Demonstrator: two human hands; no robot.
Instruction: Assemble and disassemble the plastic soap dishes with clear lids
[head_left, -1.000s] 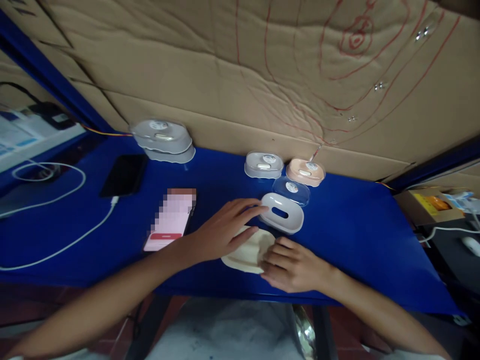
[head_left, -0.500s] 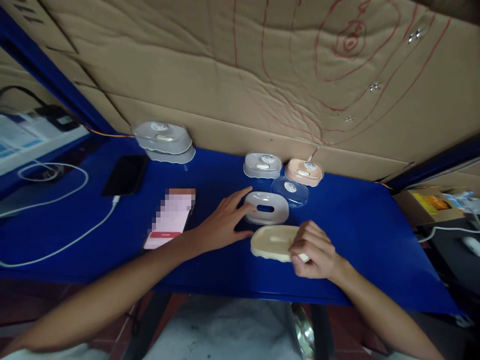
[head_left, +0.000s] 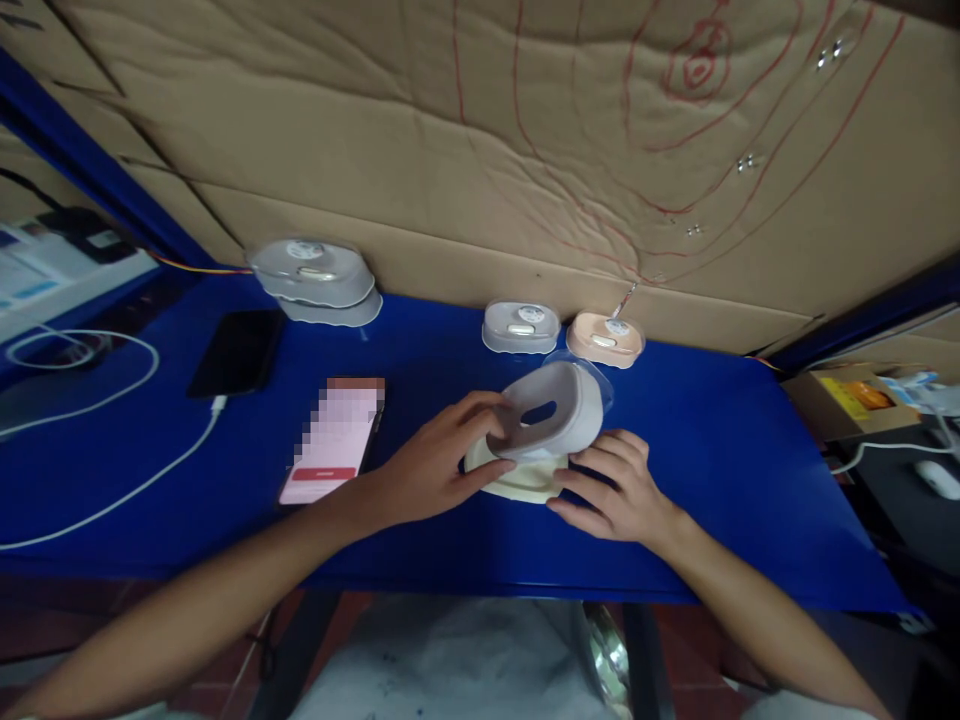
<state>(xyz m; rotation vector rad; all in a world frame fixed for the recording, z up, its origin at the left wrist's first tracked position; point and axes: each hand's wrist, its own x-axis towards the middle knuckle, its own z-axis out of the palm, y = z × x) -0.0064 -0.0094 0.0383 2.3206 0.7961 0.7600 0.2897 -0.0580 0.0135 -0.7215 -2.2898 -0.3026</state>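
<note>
My left hand [head_left: 439,455] grips the left end of a grey oval soap dish [head_left: 583,405] with a slot in its floor. The dish is tilted, its right end raised, over a cream oval base [head_left: 529,484] on the table. My right hand [head_left: 616,487] rests at the right end of the cream base, fingers apart; its fingertips are close to the grey dish, and I cannot tell if they touch it. Just behind the grey dish, a clear oval lid [head_left: 604,385] is partly hidden.
A lidded grey soap box [head_left: 520,328] and a peach one [head_left: 606,340] stand along the cardboard wall [head_left: 375,130]. Stacked grey boxes [head_left: 315,275] are at the back left. A lit phone [head_left: 334,435] and a dark phone [head_left: 236,350] with a white cable [head_left: 161,480] lie left.
My left hand has taken hold of the grey dish and lifted it, tilted, over the cream base. The cream base has shifted left, and my right hand has loosened its grip on it.
</note>
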